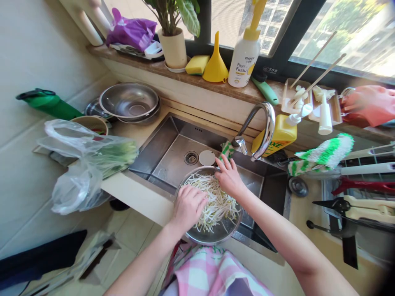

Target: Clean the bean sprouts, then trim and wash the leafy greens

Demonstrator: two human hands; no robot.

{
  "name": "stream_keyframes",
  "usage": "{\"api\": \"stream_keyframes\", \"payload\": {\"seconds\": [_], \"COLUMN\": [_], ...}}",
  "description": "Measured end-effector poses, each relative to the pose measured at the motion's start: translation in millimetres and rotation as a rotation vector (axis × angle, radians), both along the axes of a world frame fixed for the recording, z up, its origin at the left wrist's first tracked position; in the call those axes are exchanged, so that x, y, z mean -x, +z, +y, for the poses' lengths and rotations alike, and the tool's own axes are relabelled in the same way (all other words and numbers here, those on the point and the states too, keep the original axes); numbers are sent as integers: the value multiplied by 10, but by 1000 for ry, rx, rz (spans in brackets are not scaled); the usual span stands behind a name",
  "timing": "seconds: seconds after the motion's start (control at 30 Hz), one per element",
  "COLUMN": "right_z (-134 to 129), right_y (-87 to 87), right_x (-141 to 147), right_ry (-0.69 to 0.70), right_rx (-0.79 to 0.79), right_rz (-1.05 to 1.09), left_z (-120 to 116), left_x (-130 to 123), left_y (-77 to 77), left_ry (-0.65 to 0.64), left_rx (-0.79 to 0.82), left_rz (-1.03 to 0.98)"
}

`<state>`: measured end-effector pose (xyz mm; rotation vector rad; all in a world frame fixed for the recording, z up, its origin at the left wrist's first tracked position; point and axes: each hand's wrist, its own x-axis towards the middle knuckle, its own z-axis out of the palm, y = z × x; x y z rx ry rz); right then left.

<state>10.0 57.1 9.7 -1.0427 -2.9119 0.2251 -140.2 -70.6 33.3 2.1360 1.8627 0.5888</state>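
Observation:
A round metal basin (230,230) full of white bean sprouts (212,205) stands over the front edge of the sink, close to my body. My left hand (189,207) is in the basin's left side, its fingers bent down into the sprouts, with the fingertips partly hidden. Over the far right rim is my right hand (230,179). Its fingers are apart and point toward the tap, and I see nothing held in them.
The sink (168,158) has a curved tap (268,123) at its back. Stacked metal bowls (129,100) and a plastic bag of green vegetables (114,158) lie left. A yellow bottle (279,133) stands behind the tap; kitchen scissors (364,207) lie right.

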Motion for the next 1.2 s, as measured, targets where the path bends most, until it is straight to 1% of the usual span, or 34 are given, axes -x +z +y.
{"api": "stream_keyframes", "payload": {"seconds": [0.07,0.17,0.23,0.3,0.4,0.5,0.57,0.67,0.7,0.73,0.83,0.93,1.03,1.1,1.13,1.2], "right_z": [-48,-108,-134,-160,-232,-356,-438,-494,-490,-478,-421,-369,-330,-314,-312,-331], "right_y": [99,232,301,356,425,448,413,288,240,193,95,76,104,125,135,154], "right_x": [-43,-110,-150,-184,-227,-256,-273,-313,-329,-343,-341,-255,-155,-133,-141,-189], "right_ry": [-24,-69,-91,-112,-129,-86,-107,-255,-285,-285,-180,-59,43,56,43,11], "right_rx": [35,103,164,232,304,332,330,324,333,348,344,248,192,176,168,158], "right_rz": [82,261,396,528,658,676,681,704,689,650,407,116,-68,-78,-42,109], "left_z": [177,430,540,587,563,464,369,208,158,114,32,12,8,9,12,28], "left_x": [28,19,-7,-31,-51,-73,-99,-142,-154,-164,-188,-203,-199,-183,-175,-166], "left_y": [-34,-57,-25,45,181,267,270,211,186,162,116,108,96,75,63,41], "left_ry": [19,-58,-119,-125,-95,-95,-89,-88,-95,-103,-122,-139,-146,-129,-110,-54], "left_rx": [3,21,43,80,158,245,306,341,332,317,283,273,267,264,259,223], "left_rz": [-23,-122,-221,-310,-374,-388,-376,-294,-249,-199,-85,-75,-110,-134,-150,-193]}}
